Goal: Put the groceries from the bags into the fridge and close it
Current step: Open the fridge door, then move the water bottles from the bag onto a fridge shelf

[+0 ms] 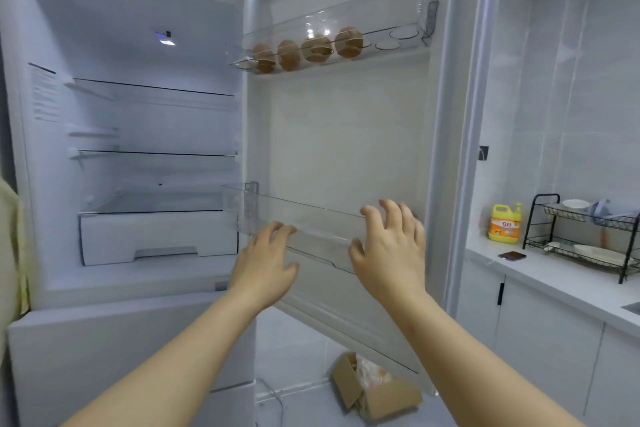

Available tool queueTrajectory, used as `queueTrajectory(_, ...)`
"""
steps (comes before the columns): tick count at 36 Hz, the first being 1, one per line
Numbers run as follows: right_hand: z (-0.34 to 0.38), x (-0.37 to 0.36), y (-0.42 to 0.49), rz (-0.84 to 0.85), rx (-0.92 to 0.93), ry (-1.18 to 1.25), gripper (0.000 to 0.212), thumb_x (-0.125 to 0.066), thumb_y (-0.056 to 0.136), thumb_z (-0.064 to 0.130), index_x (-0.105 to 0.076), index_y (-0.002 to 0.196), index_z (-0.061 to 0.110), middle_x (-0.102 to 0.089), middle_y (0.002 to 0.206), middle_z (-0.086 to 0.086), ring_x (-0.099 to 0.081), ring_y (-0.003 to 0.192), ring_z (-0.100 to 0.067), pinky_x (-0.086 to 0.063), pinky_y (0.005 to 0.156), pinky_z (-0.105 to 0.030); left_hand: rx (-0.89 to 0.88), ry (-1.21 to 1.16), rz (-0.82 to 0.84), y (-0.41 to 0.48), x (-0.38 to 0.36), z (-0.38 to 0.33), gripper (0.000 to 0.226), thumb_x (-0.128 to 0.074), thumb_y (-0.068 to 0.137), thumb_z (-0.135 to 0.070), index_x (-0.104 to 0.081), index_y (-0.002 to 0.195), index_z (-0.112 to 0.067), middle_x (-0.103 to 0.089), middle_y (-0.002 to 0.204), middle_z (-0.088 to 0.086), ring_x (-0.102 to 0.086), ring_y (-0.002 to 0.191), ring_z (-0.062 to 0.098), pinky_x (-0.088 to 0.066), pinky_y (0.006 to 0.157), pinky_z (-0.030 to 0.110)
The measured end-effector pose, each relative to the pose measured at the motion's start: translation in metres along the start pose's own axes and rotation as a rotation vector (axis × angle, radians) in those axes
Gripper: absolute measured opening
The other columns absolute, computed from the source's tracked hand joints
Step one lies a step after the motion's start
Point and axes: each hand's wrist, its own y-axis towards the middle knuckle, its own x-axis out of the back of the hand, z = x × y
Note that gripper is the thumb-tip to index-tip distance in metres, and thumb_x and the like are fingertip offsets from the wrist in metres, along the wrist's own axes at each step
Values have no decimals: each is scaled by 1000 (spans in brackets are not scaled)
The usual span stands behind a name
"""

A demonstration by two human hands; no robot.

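Eggs [316, 48], brown ones, stand in a row in the clear top rack [398, 29] of the fridge door [346, 135], which is swung wide open to the right of the white fridge [138, 28]. Inside the fridge we see glass shelves [152, 90] and, lower down, a white drawer [156, 236]. Lower on the door hangs a clear bin [311, 218], and both our hands are up at it. Our left hand [265, 263] reaches its loosely bent fingers to the near left part of the bin's front, pinching nothing. Our right hand [391, 253] is spread wide at the bin's right end, fingers fanned over its rim; we cannot tell whether they touch the plastic. On the floor below the door lies a cardboard box [381, 395] with pale packets in it. Far right, a counter [554, 277] carries a yellow bottle [505, 222], a dark phone [512, 255] just in front of it, and a black dish rack [540, 218] with bowls.
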Motion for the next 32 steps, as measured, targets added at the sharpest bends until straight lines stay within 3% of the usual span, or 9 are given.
queueTrajectory(3, 17, -18, 11, -239, -10, -38, 35, -70, 66, 12, -63, 100, 10, -58, 121, -16, -38, 116, -39, -17, 97, -47, -42, -19, -52, 12, 10, 14, 49, -50, 90, -21, -36, 137, -19, -32, 144, -1, -34, 130, 19, -34, 102, 31)
queueTrajectory(6, 28, -25, 15, -401, -7, -41, 24, -66, 63, 14, -66, 86, 11, -66, 100, -9, -54, 101, -37, -24, 90, -44, -118, -40, -101, 23, 16, 23, 46, -51, 90, -21, -41, 134, -18, -37, 140, 0, -35, 129, 19, -32, 102, 29)
queueTrajectory(9, 30, -24, 14, -492, -9, -35, 23, -59, 66, 17, -65, 88, 13, -67, 94, -4, -47, 101, -28, -25, 87, -41, -225, -91, -165, 32, 19, 23, 42, -53, 89, -20, -46, 131, -17, -43, 135, -1, -37, 126, 19, -29, 101, 26)
queueTrajectory(12, 29, -24, 13, -500, -29, -8, 26, -47, 73, 24, -65, 89, 14, -67, 93, -2, -40, 100, -21, -24, 88, -38, -338, -149, -196, 39, 18, 16, 38, -55, 88, -21, -51, 126, -15, -48, 129, 1, -41, 122, 21, -32, 97, 27)
queueTrajectory(17, 22, -16, 10, -511, -98, -13, 32, -41, 76, 32, -64, 92, 15, -66, 94, 1, -40, 101, -17, -24, 87, -31, -521, -234, -230, 50, 8, -1, 40, -49, 78, -31, -61, 111, -10, -61, 110, 7, -57, 103, 29, -48, 85, 44)
queueTrajectory(22, 10, 7, -19, -505, -218, -50, 28, -50, 78, 29, -64, 98, 16, -64, 103, 1, -41, 106, -16, -27, 86, -29, -737, -325, -296, 41, 4, -31, 38, -45, 77, -31, -64, 103, -10, -65, 98, 6, -62, 90, 28, -50, 77, 39)
queueTrajectory(26, -4, 38, -55, -464, -331, -163, 30, -55, 75, 27, -64, 102, 16, -64, 108, -1, -52, 108, -25, -31, 87, -34, -922, -379, -383, 19, -1, -69, 31, -46, 79, -28, -61, 103, -16, -65, 96, 0, -54, 94, 18, -45, 74, 30)
queueTrajectory(32, -34, 98, -132, -348, -514, -336, 30, -62, 82, 21, -60, 112, 17, -60, 117, 1, -48, 115, -22, -31, 97, -36, -1055, -495, -200, -37, -15, -141, 37, -43, 79, -30, -67, 101, -13, -69, 93, 2, -66, 85, 24, -52, 70, 33)
